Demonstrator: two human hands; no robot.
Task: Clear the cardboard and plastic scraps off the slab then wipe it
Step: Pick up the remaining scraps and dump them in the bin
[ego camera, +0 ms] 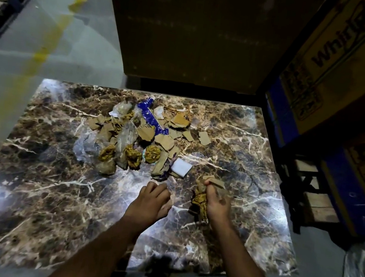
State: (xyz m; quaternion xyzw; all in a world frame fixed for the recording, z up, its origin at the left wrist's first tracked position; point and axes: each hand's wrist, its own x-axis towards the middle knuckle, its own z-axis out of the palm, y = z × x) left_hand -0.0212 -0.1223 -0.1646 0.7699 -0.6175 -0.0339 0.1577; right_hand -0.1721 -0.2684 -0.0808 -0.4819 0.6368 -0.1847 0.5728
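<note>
Cardboard scraps [174, 120] and clear plastic scraps [128, 134] lie heaped with crumpled brown paper balls [152, 154], a blue wrapper [151, 118] and a small white block [181, 166] mid-slab on the marble tabletop [42, 179]. The right hand [217, 202] has its grip clamped on cardboard pieces and crumpled paper. The left hand [152, 201] hovers beside it, fingers loosely apart, holding nothing. A carton [336, 54] at right reads "Whirlpo…".

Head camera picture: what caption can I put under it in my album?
Right hand grips cardboard scraps while left hand reaches over the littered marble slab.
</note>
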